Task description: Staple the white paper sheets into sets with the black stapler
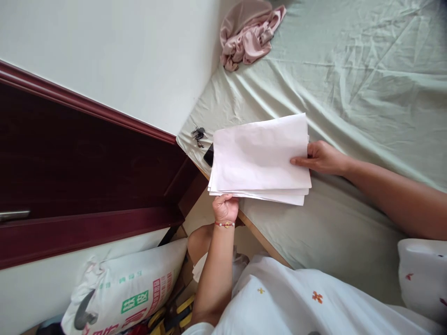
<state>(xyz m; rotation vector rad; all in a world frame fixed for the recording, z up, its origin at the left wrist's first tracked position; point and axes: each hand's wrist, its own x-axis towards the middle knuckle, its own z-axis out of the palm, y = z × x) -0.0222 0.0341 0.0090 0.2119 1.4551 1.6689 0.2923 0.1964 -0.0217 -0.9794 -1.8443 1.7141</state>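
A loose stack of white paper sheets (258, 156) is held up over the bed's edge, its lower edges fanned slightly apart. My right hand (319, 157) grips the stack's right side, thumb lying on the top sheet and fingers behind. At the lower left edge, my left hand (225, 208) is closed on the sheets, with its fingers mostly hidden beneath them. A red string bracelet circles the left wrist. Just past the stack's left side, a dark flat object (208, 155) is partly covered by the paper.
Keys (199, 135) lie near the corner of the bed, which has a pale green sheet (349, 83). Bunched pink cloth (249, 35) rests by the wall. To the left is a dark red door (87, 172); a printed white sack (132, 288) stands below it.
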